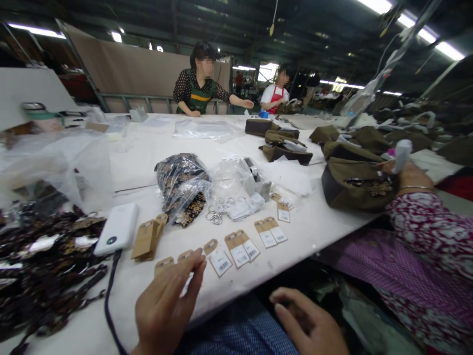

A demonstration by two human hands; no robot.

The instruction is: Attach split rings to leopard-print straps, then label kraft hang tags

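Note:
My left hand (168, 301) reaches over the near edge of the white table, fingers stretched out and thumb apart, partly covering brown and white hang tags (164, 264). Just right of its fingertips lies a hang tag with a barcode label (220, 261). Other tags run in a slanting row away to the right, among them a pair (242, 249). Over my lap, past the table edge, my right hand (308, 320) hovers with its fingers loosely curled and a gap between thumb and forefinger. I see nothing held in either hand.
A white power bank (117, 229) with a dark cable lies beside folded brown tags (147, 240). Dark chains (55, 276) heap at left. Behind the tags are a bagged leopard-print bundle (183, 185) and metal rings (215, 216). At right, a neighbour's hand touches an olive bag (354, 185).

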